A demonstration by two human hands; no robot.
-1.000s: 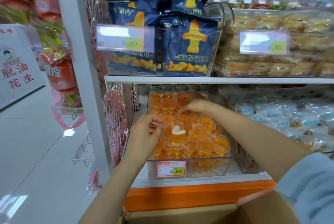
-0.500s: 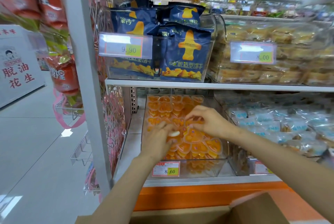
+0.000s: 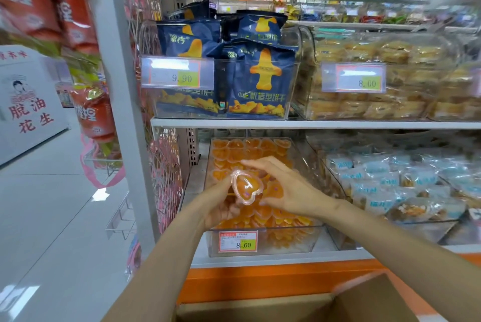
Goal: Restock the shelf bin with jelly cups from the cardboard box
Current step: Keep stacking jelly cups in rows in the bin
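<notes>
A clear plastic shelf bin [image 3: 263, 245] on the lower shelf is heaped with several orange heart-shaped jelly cups [image 3: 250, 151]. Above the heap, one orange jelly cup [image 3: 246, 186] is tipped up with its clear lid facing me. My left hand [image 3: 221, 204] grips that cup from below and the left. My right hand [image 3: 286, 189] cups it from the right, index finger arched over its top and thumb under it. The open cardboard box [image 3: 364, 303] shows at the bottom edge, its inside hidden.
A yellow 8.60 price tag [image 3: 238, 241] hangs on the bin front. Blue snack bags [image 3: 260, 82] fill a bin on the upper shelf [image 3: 312, 124], pastries [image 3: 377, 103] beside them. Pale blue packets [image 3: 390, 186] lie right of the jelly bin. A white upright [image 3: 122, 103] stands left.
Both hands were down in the heap of cups; now they have come together and lifted a single cup clear of it, lid turned toward me. The view shifted slightly.
</notes>
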